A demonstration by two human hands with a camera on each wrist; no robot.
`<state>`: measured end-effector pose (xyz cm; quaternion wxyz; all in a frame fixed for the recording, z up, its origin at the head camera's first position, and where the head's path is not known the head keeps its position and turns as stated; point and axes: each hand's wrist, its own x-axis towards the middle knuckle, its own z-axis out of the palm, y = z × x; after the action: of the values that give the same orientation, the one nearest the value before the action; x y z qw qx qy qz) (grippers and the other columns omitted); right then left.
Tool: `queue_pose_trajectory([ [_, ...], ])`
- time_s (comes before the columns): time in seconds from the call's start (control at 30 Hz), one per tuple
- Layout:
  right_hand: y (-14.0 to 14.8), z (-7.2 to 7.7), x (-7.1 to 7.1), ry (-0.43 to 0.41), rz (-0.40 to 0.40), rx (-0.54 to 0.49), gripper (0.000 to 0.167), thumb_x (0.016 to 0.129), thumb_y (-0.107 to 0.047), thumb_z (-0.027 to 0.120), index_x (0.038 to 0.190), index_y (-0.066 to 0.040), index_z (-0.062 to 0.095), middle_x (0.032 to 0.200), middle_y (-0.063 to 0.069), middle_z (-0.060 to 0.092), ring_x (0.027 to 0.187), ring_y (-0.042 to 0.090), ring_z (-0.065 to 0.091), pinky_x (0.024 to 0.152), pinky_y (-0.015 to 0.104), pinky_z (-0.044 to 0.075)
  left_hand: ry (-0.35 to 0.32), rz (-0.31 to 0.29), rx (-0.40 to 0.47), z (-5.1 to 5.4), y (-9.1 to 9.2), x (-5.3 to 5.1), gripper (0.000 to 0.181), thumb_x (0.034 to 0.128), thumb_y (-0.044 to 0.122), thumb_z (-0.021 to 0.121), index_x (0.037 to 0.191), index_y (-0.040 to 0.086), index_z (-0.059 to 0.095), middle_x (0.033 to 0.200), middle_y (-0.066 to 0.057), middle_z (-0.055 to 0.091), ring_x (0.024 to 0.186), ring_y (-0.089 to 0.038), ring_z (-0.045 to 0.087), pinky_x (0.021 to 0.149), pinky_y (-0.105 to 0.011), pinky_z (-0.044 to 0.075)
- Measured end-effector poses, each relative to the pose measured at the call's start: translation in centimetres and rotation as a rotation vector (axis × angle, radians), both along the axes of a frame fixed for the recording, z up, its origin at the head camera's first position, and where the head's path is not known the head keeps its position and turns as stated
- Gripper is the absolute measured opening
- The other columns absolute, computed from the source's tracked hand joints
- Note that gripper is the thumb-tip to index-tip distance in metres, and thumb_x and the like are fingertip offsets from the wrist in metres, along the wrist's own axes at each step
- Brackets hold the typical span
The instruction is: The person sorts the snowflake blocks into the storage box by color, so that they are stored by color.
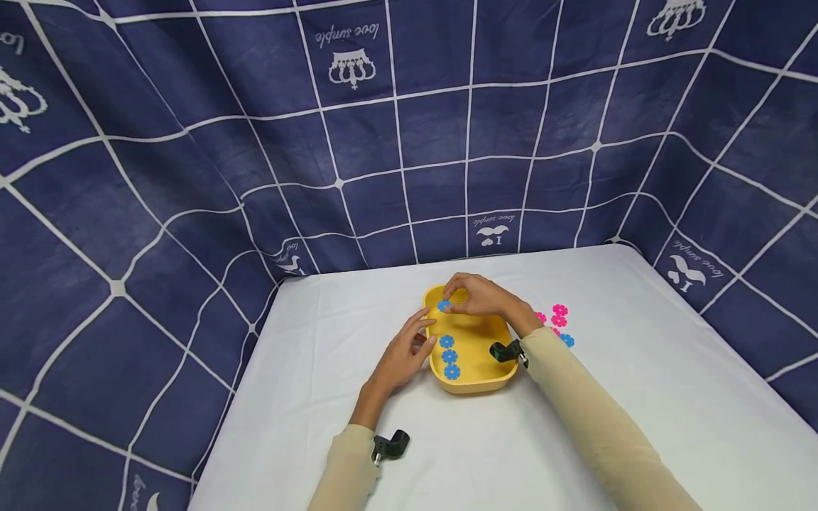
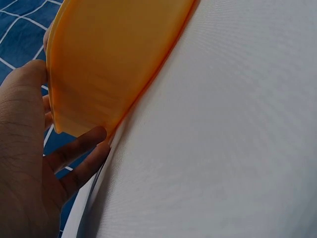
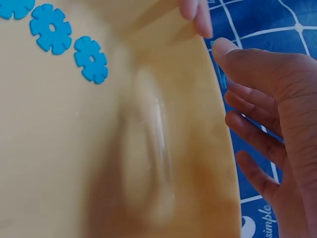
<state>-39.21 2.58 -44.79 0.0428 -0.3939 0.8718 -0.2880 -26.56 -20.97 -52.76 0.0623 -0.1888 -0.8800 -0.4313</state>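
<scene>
A yellow rectangular tray (image 1: 476, 387) with rounded corners sits on the white table. Blue flower-shaped discs, each with notched edges and a centre hole, lie in it; the middle one (image 1: 449, 356) is part of a row along the left side. My right hand (image 1: 476, 294) reaches over the far end and pinches another blue disc (image 1: 444, 306) between thumb and fingertips. At the tray's left rim, my left hand (image 1: 404, 355) rests with spread fingers against the side. The left wrist view shows its fingers (image 2: 81, 148) touching the tray's outer wall (image 2: 114, 59).
Right of the tray, partly behind the right forearm, lie several pink flower discs (image 1: 559, 321) and a blue one (image 1: 566, 341). A dark blue checked cloth (image 1: 434, 191) hangs behind and beside the table. A black wrist camera (image 1: 506, 352) juts over the tray.
</scene>
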Motion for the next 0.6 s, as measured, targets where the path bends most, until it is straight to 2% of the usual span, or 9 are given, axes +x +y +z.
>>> queue_pose_trajectory([
  [0.2, -0.4, -0.5, -0.4, 0.013, 0.034, 0.073, 0.026, 0.094, -0.027, 0.085, 0.111, -0.007, 0.082, 0.124, 0.006, 0.072, 0.122, 0.029, 0.066, 0.116, 0.051, 0.049, 0.008, -0.002, -0.004, 0.1, 0.0, 0.0, 0.049, 0.1125, 0.039, 0.057, 0.155, 0.014, 0.056, 0.174, 0.014, 0.031, 0.115, -0.015, 0.067, 0.092, -0.03, 0.062],
  [0.43, -1.2, -0.8, -0.8, 0.016, 0.074, 0.148, 0.025, 0.094, -0.027, 0.086, 0.112, -0.009, 0.083, 0.122, 0.006, 0.073, 0.119, 0.026, 0.067, 0.115, 0.047, 0.05, 0.022, 0.002, -0.009, 0.2, 0.0, -0.1, 0.045, 0.1124, 0.039, 0.057, 0.154, 0.021, 0.057, 0.174, 0.014, 0.032, 0.115, -0.014, 0.067, 0.092, -0.03, 0.061],
  [0.6, -1.5, -1.2, -0.7, 0.007, 0.083, 0.222, 0.024, 0.095, -0.03, 0.085, 0.11, -0.011, 0.083, 0.123, 0.005, 0.074, 0.119, 0.025, 0.067, 0.113, 0.045, 0.052, 0.018, -0.003, -0.007, 0.0, 0.0, 0.0, 0.047, 0.1127, 0.04, 0.057, 0.154, 0.018, 0.057, 0.174, 0.016, 0.031, 0.114, -0.014, 0.067, 0.092, -0.031, 0.062],
])
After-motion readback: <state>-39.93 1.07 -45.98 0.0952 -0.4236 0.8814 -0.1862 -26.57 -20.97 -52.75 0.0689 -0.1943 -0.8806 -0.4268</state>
